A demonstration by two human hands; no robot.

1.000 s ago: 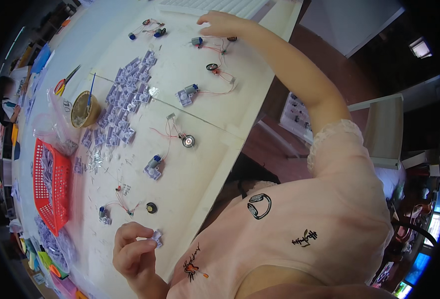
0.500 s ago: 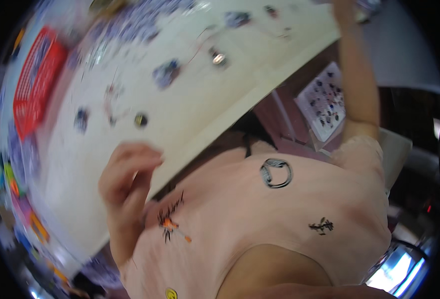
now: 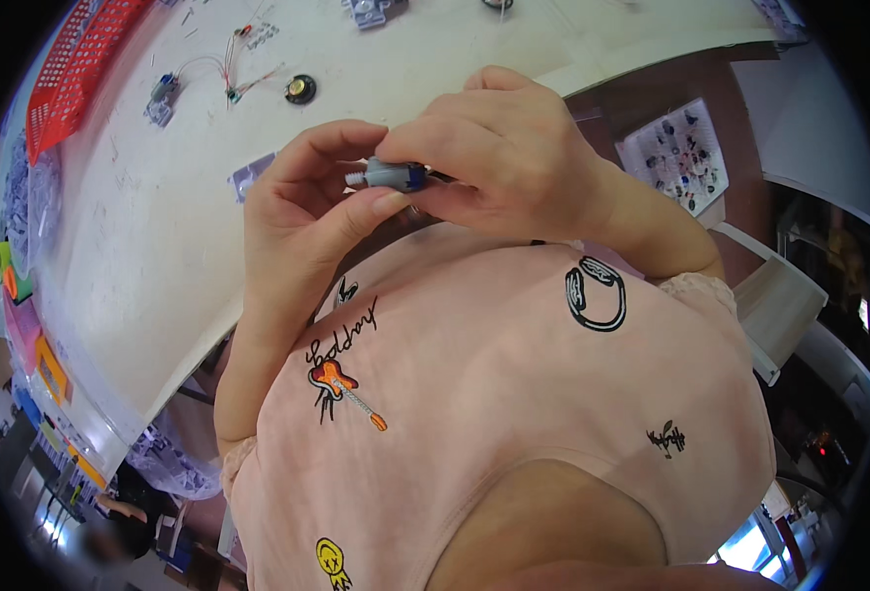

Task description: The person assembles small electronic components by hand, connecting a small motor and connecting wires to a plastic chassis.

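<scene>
Above the table's near edge, my two hands meet around a small grey motor-like part (image 3: 388, 175) with a ridged tip on its left and a dark blue end on its right. My left hand (image 3: 302, 202) pinches it, thumb below and fingers curled around its left side. My right hand (image 3: 524, 148) closes on the blue end, where a thin dark piece shows between its fingers. I cannot tell whether that piece is a wire or a tool. Beside my left hand lies a translucent plastic part (image 3: 248, 181). Beyond, a round black disc (image 3: 300, 90) with a gold middle rests on the table.
A small blue-grey component (image 3: 162, 94) and thin wires (image 3: 226, 77) lie farther left. A red perforated basket (image 3: 75, 89) stands at the far left. Small parts fill a white tray (image 3: 719, 184) at right, below the tabletop. Another person (image 3: 130, 520) is at lower left.
My right arm has come back from the far right and my left hand has moved rightward. Both hands now hold the grey part together. The view has shifted and sharpened.
</scene>
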